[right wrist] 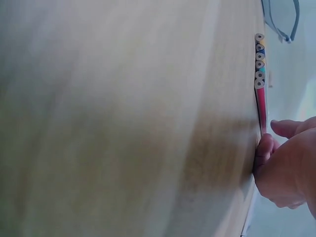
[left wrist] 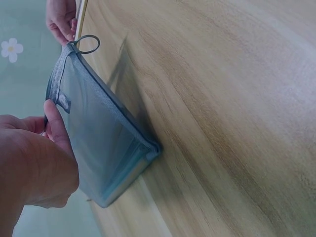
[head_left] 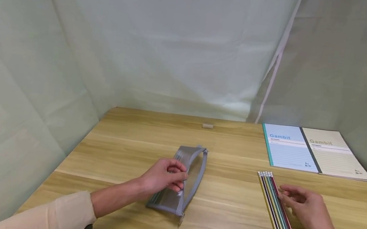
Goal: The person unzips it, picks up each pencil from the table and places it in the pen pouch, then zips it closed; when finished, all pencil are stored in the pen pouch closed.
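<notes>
A grey, see-through mesh zip pouch (head_left: 166, 201) stands on the wooden table with its zip undone and its mouth gaping to the right. My left hand (head_left: 163, 177) pinches the near side of its opening between thumb and fingers. In the left wrist view the pouch (left wrist: 101, 143) shows a ring pull at one zip end. To the right, several pencils (head_left: 276, 208) lie side by side in a flat row, ferrule ends away from me. Beside the outermost red one is my right hand (head_left: 310, 212), fingertips right at its edge, thumb raised apart in the right wrist view.
Two notebooks, a blue one (head_left: 292, 152) and a cream one (head_left: 339, 158), lie at the back right beyond the pencils. A small pale eraser-like block (head_left: 207, 126) sits near the table's back edge. Pale fabric walls (head_left: 177, 52) enclose the table (head_left: 125, 141).
</notes>
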The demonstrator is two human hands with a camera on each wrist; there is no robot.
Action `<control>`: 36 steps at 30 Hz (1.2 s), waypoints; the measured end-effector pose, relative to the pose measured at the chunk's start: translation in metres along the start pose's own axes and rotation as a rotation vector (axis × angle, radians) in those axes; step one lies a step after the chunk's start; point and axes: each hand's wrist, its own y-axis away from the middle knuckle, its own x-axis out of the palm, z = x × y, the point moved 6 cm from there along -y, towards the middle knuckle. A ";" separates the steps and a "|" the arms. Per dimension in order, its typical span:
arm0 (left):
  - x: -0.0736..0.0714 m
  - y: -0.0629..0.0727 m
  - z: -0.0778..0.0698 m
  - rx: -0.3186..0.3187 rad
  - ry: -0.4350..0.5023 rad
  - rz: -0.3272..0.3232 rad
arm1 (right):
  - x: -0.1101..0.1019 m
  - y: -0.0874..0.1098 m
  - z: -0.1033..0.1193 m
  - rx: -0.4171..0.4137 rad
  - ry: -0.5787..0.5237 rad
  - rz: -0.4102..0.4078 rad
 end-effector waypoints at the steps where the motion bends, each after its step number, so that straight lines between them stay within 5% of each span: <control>1: 0.000 0.000 0.000 0.000 0.001 0.001 | 0.000 0.000 -0.001 0.011 -0.008 0.001; 10: 0.000 -0.001 0.000 -0.002 0.006 0.003 | 0.005 0.002 -0.004 0.035 -0.077 0.010; 36: 0.006 -0.005 -0.003 -0.008 -0.012 0.014 | 0.003 0.002 0.001 0.014 0.030 -0.044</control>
